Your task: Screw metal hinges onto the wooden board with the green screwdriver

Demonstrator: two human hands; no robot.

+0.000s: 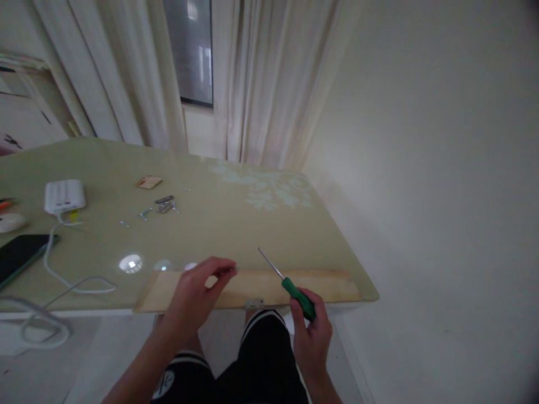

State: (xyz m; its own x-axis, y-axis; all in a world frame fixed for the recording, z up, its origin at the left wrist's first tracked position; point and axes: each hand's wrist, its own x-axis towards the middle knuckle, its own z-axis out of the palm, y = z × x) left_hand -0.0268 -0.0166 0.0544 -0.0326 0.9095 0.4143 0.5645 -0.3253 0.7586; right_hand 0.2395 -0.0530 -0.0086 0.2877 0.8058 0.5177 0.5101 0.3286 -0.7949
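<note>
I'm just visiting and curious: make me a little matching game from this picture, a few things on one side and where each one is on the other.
Things:
1. screwdriver
2. wooden board
3. white box
4. loose screws

Places:
A. far left of the table, with a white cable beside it
B. in the right hand
C. middle of the table, beyond the hands
D. along the near table edge, under the left hand

Pairs: 1-B, 2-D, 3-A, 4-C
</note>
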